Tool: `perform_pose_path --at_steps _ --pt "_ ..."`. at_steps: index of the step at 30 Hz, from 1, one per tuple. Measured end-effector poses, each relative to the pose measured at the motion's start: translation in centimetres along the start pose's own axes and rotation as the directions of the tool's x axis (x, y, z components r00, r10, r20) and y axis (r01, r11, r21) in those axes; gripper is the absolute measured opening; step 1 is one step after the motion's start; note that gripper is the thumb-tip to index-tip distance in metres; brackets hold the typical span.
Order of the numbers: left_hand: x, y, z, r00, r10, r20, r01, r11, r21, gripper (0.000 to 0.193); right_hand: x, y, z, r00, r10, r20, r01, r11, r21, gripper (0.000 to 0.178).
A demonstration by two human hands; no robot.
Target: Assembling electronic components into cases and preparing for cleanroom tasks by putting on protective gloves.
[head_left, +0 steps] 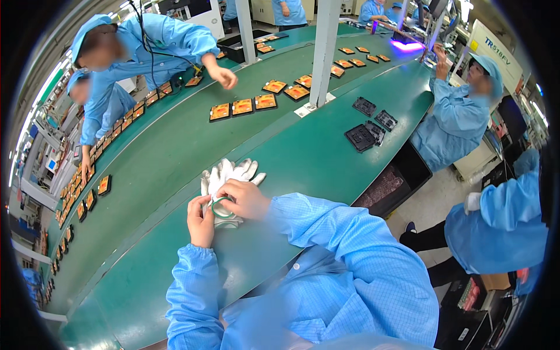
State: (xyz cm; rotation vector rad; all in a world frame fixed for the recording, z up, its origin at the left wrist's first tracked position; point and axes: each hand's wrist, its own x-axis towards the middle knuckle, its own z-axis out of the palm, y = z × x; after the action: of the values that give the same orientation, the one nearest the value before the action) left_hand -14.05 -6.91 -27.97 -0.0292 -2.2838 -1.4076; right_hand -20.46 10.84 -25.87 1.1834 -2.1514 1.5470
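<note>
My left hand (pixel 201 223) and my right hand (pixel 245 199) meet over the green bench. Between them is a thin green ring-shaped band (pixel 222 215), pinched by the fingers of both hands. Whether it is a loose loop or the edge of a glove cuff, I cannot tell. Directly beneath and behind my fingers lie white work gloves (pixel 226 172), their fingertips greyish and spread toward the far side. My hands partly cover the gloves.
Orange-topped dark square units (pixel 242 107) sit in rows on the green conveyor (pixel 169 140) beyond a grey post (pixel 324 52). Several black plastic trays (pixel 360 137) lie to the right, above a dark bin (pixel 402 175). A co-worker (pixel 146 46) reaches across the conveyor; another (pixel 458 111) sits right.
</note>
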Motion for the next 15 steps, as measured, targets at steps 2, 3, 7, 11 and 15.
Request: perform_pose_path --at_steps 2,3,7,11,15 --pt "0.1 -0.2 0.2 1.0 -0.014 0.002 0.014 1.0 -0.003 0.026 0.1 0.2 -0.2 1.0 0.002 0.004 -0.002 1.0 -0.006 0.016" --pt "0.2 -0.2 0.4 1.0 -0.025 0.0 0.025 1.0 -0.005 0.027 0.2 0.3 -0.3 1.0 0.012 -0.004 -0.012 1.0 0.008 0.016" --pt "0.3 0.9 0.6 0.997 -0.045 0.057 0.042 0.997 0.059 0.027 0.3 0.8 -0.8 1.0 0.024 0.015 -0.024 0.999 0.038 0.016" --pt "-0.1 1.5 0.5 0.997 -0.063 0.041 0.063 0.998 -0.013 0.027 0.0 0.4 -1.4 0.996 0.063 0.063 -0.066 0.996 0.052 0.015" --pt "-0.4 1.9 1.1 0.996 -0.079 0.043 0.075 0.993 0.092 0.026 -1.0 0.6 -1.3 0.988 0.133 0.084 -0.141 0.986 0.093 0.016"
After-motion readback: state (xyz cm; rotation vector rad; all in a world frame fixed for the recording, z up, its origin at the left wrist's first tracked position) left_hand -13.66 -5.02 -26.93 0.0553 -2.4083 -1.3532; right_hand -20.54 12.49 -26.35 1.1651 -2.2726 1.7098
